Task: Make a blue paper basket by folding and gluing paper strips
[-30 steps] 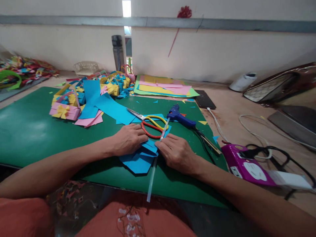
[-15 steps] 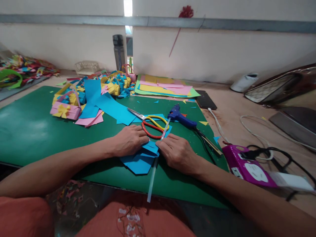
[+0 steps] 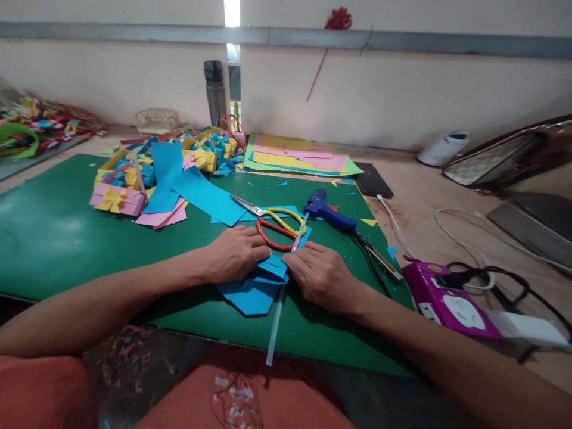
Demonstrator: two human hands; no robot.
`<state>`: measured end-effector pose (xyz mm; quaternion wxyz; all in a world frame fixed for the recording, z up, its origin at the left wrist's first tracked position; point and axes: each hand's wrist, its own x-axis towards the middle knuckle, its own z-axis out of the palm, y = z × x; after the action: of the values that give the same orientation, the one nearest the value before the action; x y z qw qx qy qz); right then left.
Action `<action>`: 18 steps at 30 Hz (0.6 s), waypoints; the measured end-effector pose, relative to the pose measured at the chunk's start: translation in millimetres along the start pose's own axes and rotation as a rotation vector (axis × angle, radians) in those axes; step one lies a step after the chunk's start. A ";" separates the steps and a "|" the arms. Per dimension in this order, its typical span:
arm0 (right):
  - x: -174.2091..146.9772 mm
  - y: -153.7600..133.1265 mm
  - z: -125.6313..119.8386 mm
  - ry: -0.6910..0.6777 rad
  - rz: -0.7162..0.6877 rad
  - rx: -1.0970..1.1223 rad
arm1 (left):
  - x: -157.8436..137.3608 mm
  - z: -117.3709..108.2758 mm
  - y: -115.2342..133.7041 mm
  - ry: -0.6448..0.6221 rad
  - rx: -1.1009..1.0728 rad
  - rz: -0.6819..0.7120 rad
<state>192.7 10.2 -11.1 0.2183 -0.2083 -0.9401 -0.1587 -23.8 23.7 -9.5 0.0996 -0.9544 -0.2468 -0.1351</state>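
A folded piece of blue paper lies on the green table mat near its front edge. Fingers closed, my left hand presses on the paper's left side. My right hand is closed at its right edge, its fingertips gripping the paper's corner. A long translucent glue stick runs from the back of a blue glue gun, passing beneath my right fingers and over the mat's front edge. Just beyond my hands rest scissors with one red and one yellow handle loop.
Small paper baskets and blue sheets lie to the left. Coloured paper is stacked at the back beside a phone. A purple power socket with cables sits on the right. A dark bottle stands at the wall.
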 end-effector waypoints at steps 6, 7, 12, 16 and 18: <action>0.2 0.4 0.8 -0.013 0.002 0.006 | -0.3 1.5 0.5 0.014 0.002 0.003; 0.4 0.5 0.9 -0.015 0.001 0.008 | -0.3 1.8 0.7 0.019 0.002 0.002; 1.7 0.4 0.7 -0.019 0.002 0.005 | -0.1 1.8 1.9 0.021 0.010 0.005; 1.8 0.2 1.5 -0.011 -0.003 0.002 | 0.2 2.1 2.3 0.046 0.021 0.008; 1.7 0.4 2.3 -0.007 -0.008 0.003 | 0.1 2.9 2.2 0.056 0.025 0.008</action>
<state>190.7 12.0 -12.2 0.2146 -0.2046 -0.9420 -0.1573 -22.0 22.6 -12.5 0.1189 -0.9499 -0.2418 -0.1583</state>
